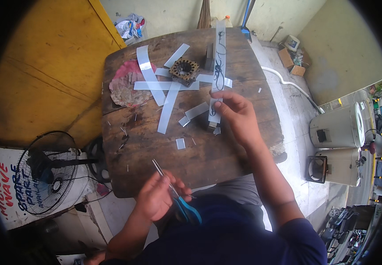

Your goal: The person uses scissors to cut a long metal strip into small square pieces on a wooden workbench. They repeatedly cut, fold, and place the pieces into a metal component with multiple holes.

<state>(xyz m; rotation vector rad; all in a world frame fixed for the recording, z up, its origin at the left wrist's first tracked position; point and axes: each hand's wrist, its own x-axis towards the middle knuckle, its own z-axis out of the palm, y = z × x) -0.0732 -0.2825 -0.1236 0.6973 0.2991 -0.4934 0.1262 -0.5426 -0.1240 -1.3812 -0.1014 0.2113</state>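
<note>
The left grip [158,196], fingers curled around teal-handled scissors [192,210], hangs by the near edge of the desk [149,157]; loose pale strips [169,108] surround a holed block [187,79]; the right grip [239,115] pinches a long, dark-squiggled strip [219,51] above the desk.

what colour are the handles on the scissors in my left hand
Scissor handles: teal blue, best seen in the head view.

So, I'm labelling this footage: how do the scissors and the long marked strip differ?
The scissors are in the left hand, the strip in the right hand. The scissors have blue handles; the strip is pale with dark squiggles. Each is held in one hand.
</note>
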